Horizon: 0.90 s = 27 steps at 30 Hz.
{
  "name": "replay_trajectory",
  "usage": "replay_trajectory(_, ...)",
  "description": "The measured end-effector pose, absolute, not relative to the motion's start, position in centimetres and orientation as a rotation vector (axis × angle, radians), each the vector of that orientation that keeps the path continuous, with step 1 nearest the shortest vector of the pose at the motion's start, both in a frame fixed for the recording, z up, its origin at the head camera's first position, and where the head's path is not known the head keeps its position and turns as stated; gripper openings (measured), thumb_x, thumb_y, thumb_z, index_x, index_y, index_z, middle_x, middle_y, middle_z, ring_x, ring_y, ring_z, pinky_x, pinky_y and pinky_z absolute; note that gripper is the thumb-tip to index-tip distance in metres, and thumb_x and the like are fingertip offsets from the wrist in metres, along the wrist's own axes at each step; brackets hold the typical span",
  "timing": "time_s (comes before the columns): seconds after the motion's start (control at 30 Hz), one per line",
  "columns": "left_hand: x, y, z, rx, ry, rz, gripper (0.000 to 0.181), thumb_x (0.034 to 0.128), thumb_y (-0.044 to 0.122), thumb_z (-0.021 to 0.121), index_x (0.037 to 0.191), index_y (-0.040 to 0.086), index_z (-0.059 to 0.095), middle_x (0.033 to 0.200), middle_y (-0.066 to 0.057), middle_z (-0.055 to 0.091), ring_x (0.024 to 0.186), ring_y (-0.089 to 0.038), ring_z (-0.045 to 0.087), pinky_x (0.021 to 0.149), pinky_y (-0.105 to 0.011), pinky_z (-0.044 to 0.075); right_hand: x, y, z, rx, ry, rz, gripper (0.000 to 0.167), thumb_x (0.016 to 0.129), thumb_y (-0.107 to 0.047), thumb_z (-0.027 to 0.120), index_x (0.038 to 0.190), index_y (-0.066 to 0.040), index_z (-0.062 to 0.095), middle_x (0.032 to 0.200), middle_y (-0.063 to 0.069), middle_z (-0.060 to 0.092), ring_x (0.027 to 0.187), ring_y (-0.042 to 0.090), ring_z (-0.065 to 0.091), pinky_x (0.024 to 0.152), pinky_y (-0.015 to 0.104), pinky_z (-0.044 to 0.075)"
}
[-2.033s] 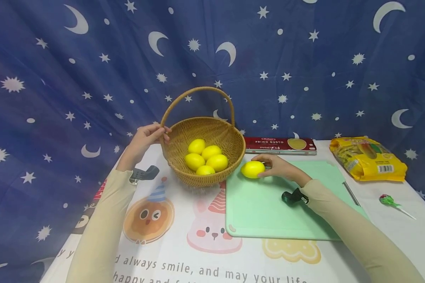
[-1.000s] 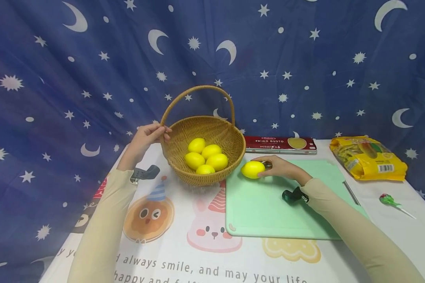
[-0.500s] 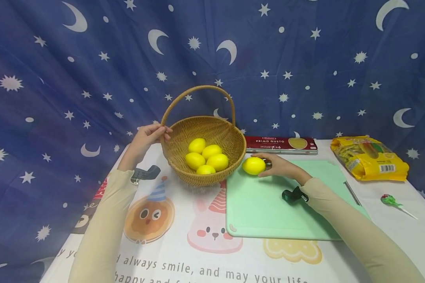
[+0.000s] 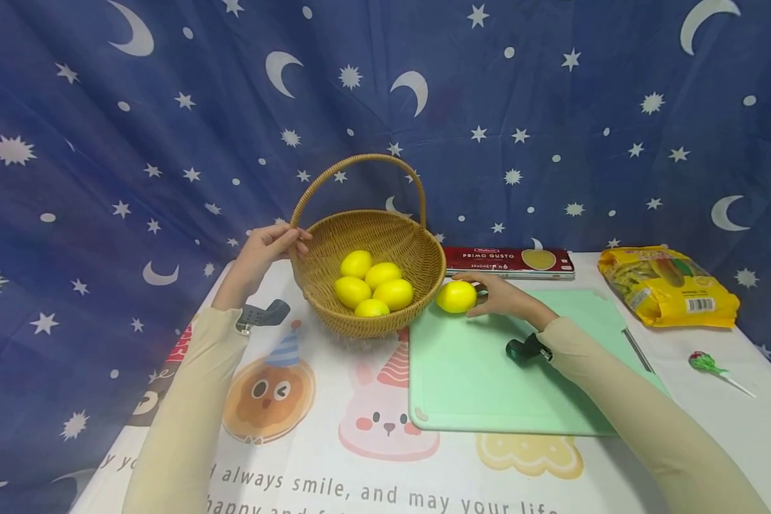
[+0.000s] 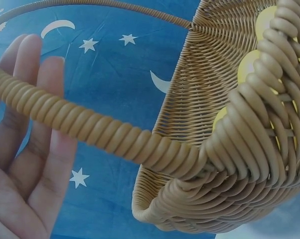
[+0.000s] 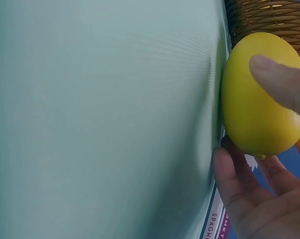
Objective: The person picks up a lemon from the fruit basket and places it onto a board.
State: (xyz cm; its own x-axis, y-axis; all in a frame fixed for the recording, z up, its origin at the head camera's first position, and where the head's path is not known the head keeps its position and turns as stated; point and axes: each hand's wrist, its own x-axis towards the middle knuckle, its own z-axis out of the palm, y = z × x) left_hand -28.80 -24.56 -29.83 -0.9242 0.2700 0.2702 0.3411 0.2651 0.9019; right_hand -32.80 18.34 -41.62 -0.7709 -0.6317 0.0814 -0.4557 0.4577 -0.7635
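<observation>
My right hand (image 4: 509, 298) curls round the single lemon (image 4: 456, 297) at the green board's (image 4: 520, 385) far left corner, beside the basket (image 4: 318, 278). I'd hold it low and gently against rolling, my left hand (image 4: 261, 251), pinching the basket handle (image 5: 105, 130), bracing against tipping.

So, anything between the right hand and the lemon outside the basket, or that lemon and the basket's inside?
Nothing visible between the right hand and the lemon. Toward the inside, the right side of the basket stands in the way, just left of the lemon.
</observation>
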Motion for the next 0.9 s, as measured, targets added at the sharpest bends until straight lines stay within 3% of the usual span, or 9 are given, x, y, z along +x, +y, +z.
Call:
replay_trajectory(0.3,-28.63,-24.47,-29.82,-0.571,-2.461,-1.767,0.033,0.0979,0.029,0.050,0.105,0.000,0.064,0.077,0.013,0.066,0.082,-0.006,0.062,0.083,-0.018,0.051,-33.05,18.37,-41.82,-0.846,2.471,-1.195,0.063,0.077,-0.004,0.075,0.134,-0.003,0.048,0.136,0.022,0.048,0.122,0.041,0.049,0.096,0.046,0.049)
replay_trajectory(0.9,-28.79,-24.63,-30.13,-0.600,-2.446,-1.774,0.038,0.0976,0.031,0.050,0.108,-0.004,0.063,0.077,0.013,0.067,0.079,-0.005,0.063,0.083,-0.017,0.051,-32.16,18.72,-41.18,-0.842,2.354,-1.173,0.064,0.080,-0.013,0.074,0.137,-0.007,0.044,0.140,0.020,0.044,0.126,0.039,0.045,0.101,0.046,0.045)
